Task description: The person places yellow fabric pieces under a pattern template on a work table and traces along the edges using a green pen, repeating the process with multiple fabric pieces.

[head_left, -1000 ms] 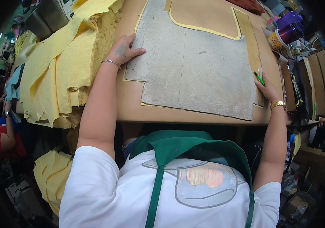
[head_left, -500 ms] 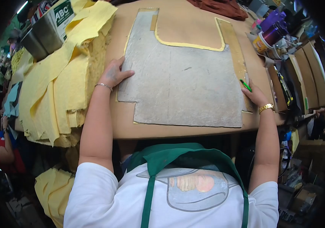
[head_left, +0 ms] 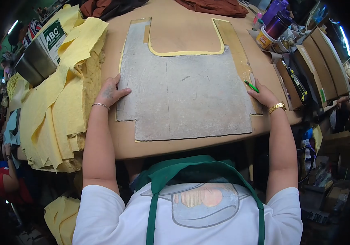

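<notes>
A large grey flat template (head_left: 183,98) with a U-shaped cut-out at its far side lies on the brown table (head_left: 183,34). Yellow material (head_left: 187,53) shows along the cut-out. My left hand (head_left: 111,92) rests at the template's left edge, thumb on top and spread from the fingers. At the right edge, beside a tan strip (head_left: 234,51), my right hand (head_left: 264,94) has a green pen (head_left: 251,86) between its fingers. A pale, narrow object (head_left: 252,78) shows by that hand; what it is cannot be made out.
Stacked yellow sheets (head_left: 60,102) lie to the left, near a metal container (head_left: 36,61). Dark red cloth (head_left: 215,6) lies at the far edge. Cups (head_left: 265,38) and cardboard pieces (head_left: 320,61) are at right. Another person in red (head_left: 5,179) is at far left.
The view has shifted, so the template and both hands appear lower and farther left. Both hands keep their places at the template's edges, and the green pen is still in my right hand.
</notes>
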`<state>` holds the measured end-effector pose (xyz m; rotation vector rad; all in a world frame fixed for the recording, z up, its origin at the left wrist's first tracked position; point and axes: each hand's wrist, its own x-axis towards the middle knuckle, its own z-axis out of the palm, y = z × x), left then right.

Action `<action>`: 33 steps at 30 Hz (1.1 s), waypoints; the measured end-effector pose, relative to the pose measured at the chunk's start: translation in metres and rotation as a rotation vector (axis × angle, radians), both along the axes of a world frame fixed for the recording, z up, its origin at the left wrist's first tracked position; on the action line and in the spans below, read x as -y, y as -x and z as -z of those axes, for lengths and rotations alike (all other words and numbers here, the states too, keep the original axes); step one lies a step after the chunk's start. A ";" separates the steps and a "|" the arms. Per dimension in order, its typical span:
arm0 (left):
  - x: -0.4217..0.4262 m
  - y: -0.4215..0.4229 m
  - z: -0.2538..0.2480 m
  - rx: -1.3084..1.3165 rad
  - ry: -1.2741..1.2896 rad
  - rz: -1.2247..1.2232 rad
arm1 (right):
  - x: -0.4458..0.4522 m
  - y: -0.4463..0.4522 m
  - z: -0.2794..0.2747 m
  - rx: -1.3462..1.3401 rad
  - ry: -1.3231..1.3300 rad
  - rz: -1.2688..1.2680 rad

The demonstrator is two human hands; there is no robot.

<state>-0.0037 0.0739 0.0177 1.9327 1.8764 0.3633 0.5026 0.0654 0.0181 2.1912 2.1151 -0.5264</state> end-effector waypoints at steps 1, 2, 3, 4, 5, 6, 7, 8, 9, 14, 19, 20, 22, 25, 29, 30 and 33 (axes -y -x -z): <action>-0.001 0.002 0.002 -0.006 -0.014 0.010 | 0.001 0.002 -0.002 0.010 0.002 0.001; -0.002 0.003 0.004 -0.011 -0.029 0.020 | 0.001 0.003 -0.004 0.021 0.004 0.002; -0.003 0.004 0.005 -0.015 -0.034 0.023 | 0.002 0.003 -0.004 0.032 0.007 0.002; -0.002 0.003 0.005 -0.018 -0.038 0.025 | 0.001 0.000 -0.001 0.027 -0.018 -0.011; -0.001 0.003 0.004 -0.022 -0.042 0.025 | 0.000 -0.004 0.004 0.022 -0.042 -0.025; -0.002 0.002 0.003 -0.045 -0.039 0.036 | -0.001 -0.007 0.008 0.017 -0.063 -0.040; -0.004 0.002 0.003 -0.069 -0.033 0.045 | -0.002 -0.005 0.006 0.005 -0.044 -0.020; -0.005 0.002 0.003 -0.092 -0.022 0.051 | -0.002 -0.004 0.003 -0.006 -0.020 -0.003; -0.006 0.003 0.004 -0.084 -0.019 0.064 | -0.001 -0.002 0.002 -0.015 0.009 0.010; -0.008 0.005 0.003 -0.027 -0.053 0.091 | -0.002 -0.009 0.013 -0.023 -0.083 -0.054; 0.000 -0.002 -0.005 -0.084 -0.059 0.036 | -0.003 -0.008 0.011 -0.009 -0.061 -0.044; 0.001 -0.003 -0.005 -0.099 -0.064 0.026 | -0.002 -0.007 0.009 -0.009 -0.043 -0.034; 0.000 -0.002 -0.003 -0.093 -0.053 0.020 | -0.001 -0.004 0.005 -0.011 -0.032 -0.029; -0.001 0.002 0.004 -0.075 -0.066 0.010 | -0.001 -0.005 0.006 -0.023 -0.034 -0.034; -0.004 0.007 0.008 -0.097 -0.102 0.065 | -0.003 -0.007 0.011 -0.009 -0.115 -0.085; -0.012 0.014 0.018 -0.057 -0.081 0.098 | -0.002 -0.007 0.006 -0.002 -0.063 -0.061; -0.022 0.028 0.040 0.071 -0.205 0.198 | 0.000 0.001 -0.002 0.046 0.005 -0.021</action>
